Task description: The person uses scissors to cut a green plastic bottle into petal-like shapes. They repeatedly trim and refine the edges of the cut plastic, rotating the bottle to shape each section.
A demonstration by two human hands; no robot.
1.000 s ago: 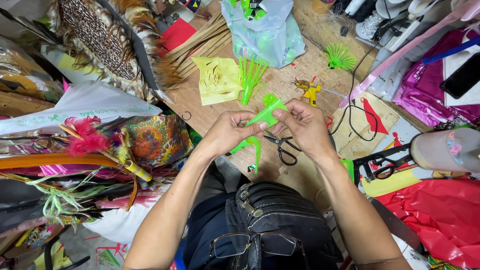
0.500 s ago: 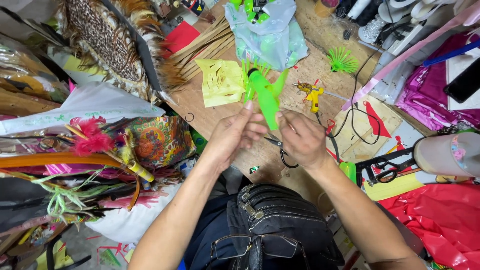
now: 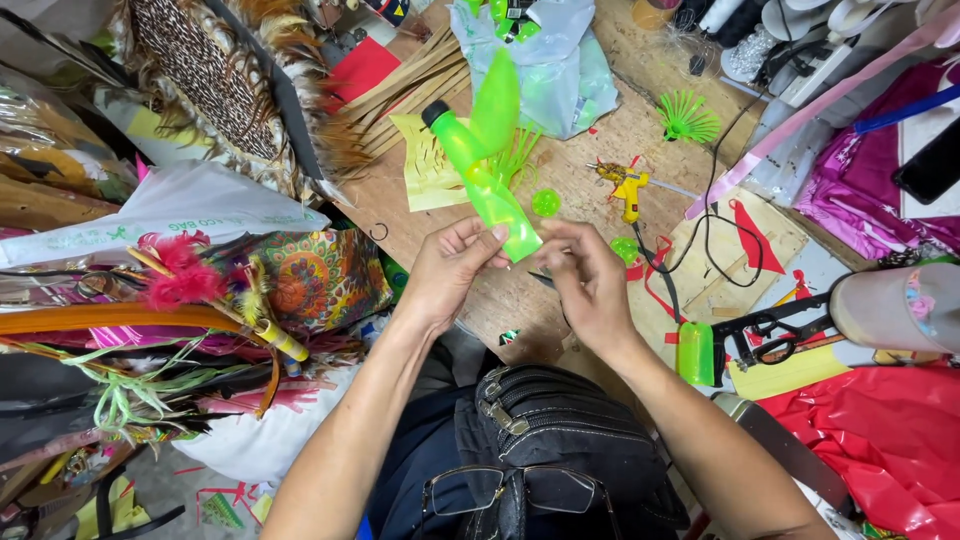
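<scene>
At the centre of the frame a green plastic bottle (image 3: 485,175) with a black cap is held above the wooden counter (image 3: 590,190), tilted so the cap points to the upper left; a cut green strip rises from it. Behind it, at the top centre, a clear plastic bag (image 3: 560,70) holds more green pieces. A black bag (image 3: 560,440) with eyeglasses (image 3: 510,490) on it lies on the lap at the bottom. Feathers and cloth crowd the counter's left edge, red and magenta sheets the right; only a small bare patch stays open around the hands. The left hand (image 3: 450,270) pinches the bottle's lower end with thumb and fingertips. The right hand (image 3: 585,280), fingers curled, is just beside that end; whether it grips anything cannot be told. A yellow glue gun (image 3: 630,190) lies to the right.
</scene>
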